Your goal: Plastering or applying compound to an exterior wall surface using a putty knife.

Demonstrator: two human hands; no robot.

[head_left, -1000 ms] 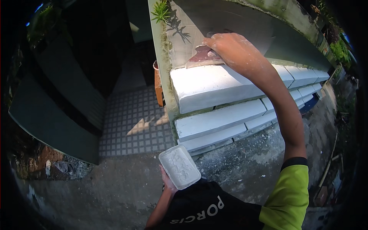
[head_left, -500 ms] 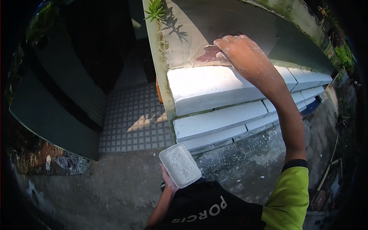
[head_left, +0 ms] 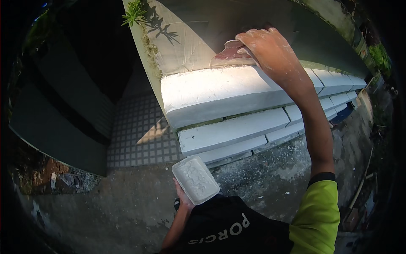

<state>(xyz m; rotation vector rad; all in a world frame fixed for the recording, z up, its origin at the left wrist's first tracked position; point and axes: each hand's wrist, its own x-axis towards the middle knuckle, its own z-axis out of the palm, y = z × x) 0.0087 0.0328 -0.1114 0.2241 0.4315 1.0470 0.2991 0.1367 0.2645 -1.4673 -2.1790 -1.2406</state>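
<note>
My left hand (head_left: 184, 195) supports a rectangular white plastic tub (head_left: 195, 180) from its side and underneath, at waist height. Thick white paste with a lumpy surface lies inside it. Up at the wall, my right hand (head_left: 270, 51), dusted with white, is closed on a flat reddish-brown scraper (head_left: 231, 51). The scraper's blade rests on the smooth grey wall (head_left: 186, 46), just above the top white block. Part of the scraper is hidden behind my fingers.
Rows of white blocks (head_left: 220, 103) step down along the wall's foot. A green plant (head_left: 134, 13) grows at the wall's left edge. Farther left, a tiled floor (head_left: 139, 131) lies beside a dark door panel (head_left: 59, 114). A blue object (head_left: 342, 115) sits by the blocks' far right end.
The wall and blocks have shifted left in the view. My right hand with the scraper has moved rightward along the wall, away from its left edge. The tub stays in my left hand.
</note>
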